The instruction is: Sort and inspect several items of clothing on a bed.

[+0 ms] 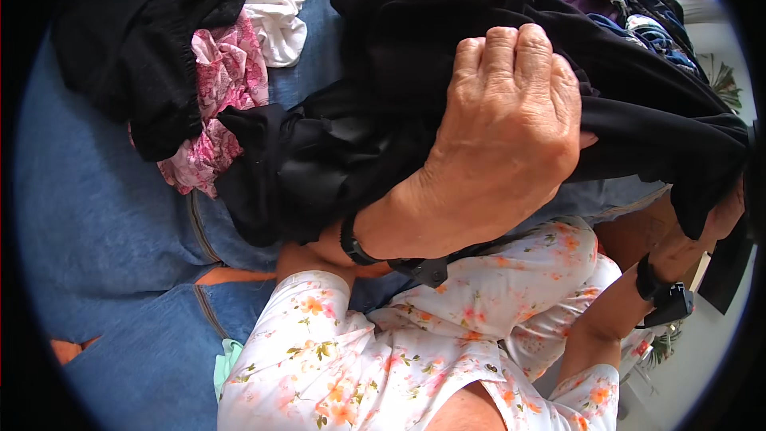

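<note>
My left hand (505,137) reaches across from the left, its fingers curled over and closed on a black garment (646,137). That cloth stretches to the right edge of the view, where my right hand (721,215) grips its other end, partly cut off by the dark rim. More black fabric (335,143) lies bunched under and left of my left wrist. Which folds belong to the held garment cannot be told. A black strap with a small device (425,269) sits on my left wrist, and a similar one (664,299) on my right.
Blue denim-like fabric (119,239) spreads beneath everything, with zip-like seams. At the left lie a black garment (131,54), pink patterned cloth (230,72) and white cloth (278,24). Dark patterned clothes (640,12) are heaped at the upper right. Mint cloth (226,365) shows near my left sleeve.
</note>
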